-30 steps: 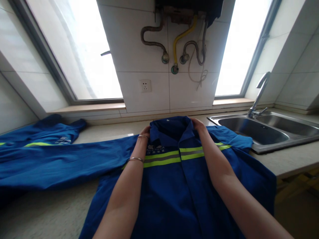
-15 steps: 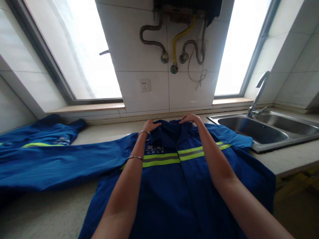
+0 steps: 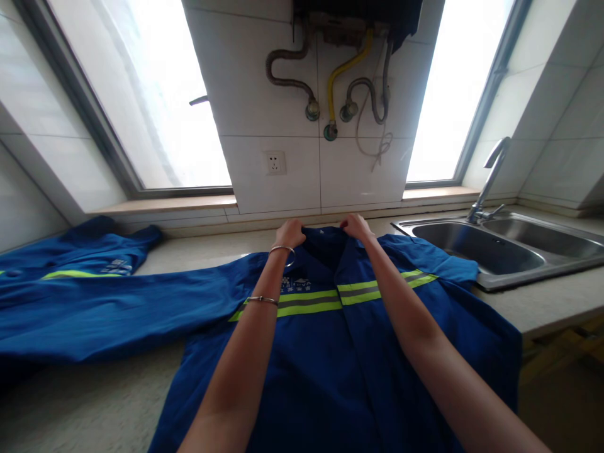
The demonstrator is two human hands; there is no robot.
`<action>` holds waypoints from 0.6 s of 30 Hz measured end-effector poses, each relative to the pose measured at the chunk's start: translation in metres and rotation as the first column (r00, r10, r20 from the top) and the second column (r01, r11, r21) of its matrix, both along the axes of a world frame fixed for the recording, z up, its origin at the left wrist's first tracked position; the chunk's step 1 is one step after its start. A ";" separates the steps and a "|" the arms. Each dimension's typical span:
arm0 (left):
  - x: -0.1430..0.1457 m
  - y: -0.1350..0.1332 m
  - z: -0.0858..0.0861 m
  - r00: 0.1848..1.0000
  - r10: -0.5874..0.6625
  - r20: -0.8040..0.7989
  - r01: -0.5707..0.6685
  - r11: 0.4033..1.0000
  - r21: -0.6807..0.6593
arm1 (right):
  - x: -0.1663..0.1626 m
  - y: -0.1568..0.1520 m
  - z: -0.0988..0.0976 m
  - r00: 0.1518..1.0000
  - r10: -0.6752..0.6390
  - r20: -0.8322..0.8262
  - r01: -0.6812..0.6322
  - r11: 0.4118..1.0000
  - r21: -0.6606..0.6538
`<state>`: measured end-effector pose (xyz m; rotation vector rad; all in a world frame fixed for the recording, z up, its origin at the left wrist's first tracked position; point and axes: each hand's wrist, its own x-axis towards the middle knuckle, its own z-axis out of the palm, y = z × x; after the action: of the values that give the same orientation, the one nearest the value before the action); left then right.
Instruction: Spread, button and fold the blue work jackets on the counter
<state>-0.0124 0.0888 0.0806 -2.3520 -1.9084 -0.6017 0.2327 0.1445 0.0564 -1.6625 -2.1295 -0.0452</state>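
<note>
A blue work jacket (image 3: 311, 358) with yellow-green and grey reflective bands lies spread on the counter, its collar toward the wall. My left hand (image 3: 290, 233) is closed on the left side of the jacket's collar. On the collar's right side, my right hand (image 3: 356, 226) pinches the cloth. The collar (image 3: 325, 242) stretches between both hands, and its inside shows. One sleeve (image 3: 117, 308) reaches out far to the left; the other sleeve (image 3: 438, 255) lies by the sink. My forearms cover parts of the chest band and the white lettering.
A second blue garment (image 3: 108, 245) lies at the back left of the counter (image 3: 117, 396). To the right is a steel double sink (image 3: 476, 277) with a faucet (image 3: 493, 167). Hoses (image 3: 337, 69) and a socket (image 3: 274, 162) are on the tiled wall.
My left hand has shifted slightly right and up, and its fingers have closed on the collar. My right hand has tightened its pinch. The collar is pulled straighter and opened out.
</note>
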 end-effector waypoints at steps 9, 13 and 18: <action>-0.021 -0.002 -0.002 0.971 0.178 0.161 -0.188 0.981 0.052 | 0.041 0.004 0.006 0.975 -0.013 -0.224 0.027 0.998 0.059; -0.010 -0.006 -0.002 0.957 0.249 0.151 -0.255 0.967 0.020 | 0.030 -0.001 0.009 0.978 -0.098 -0.185 0.111 0.992 0.063; -0.011 -0.004 -0.002 0.912 0.345 0.221 -0.330 0.938 -0.102 | 0.020 -0.010 0.019 0.974 -0.178 -0.140 0.183 0.983 0.017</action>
<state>-0.0236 0.0849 0.0789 -1.9794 -2.3963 -0.8255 0.2525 0.1343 0.0758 -1.7837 -1.8638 -0.0152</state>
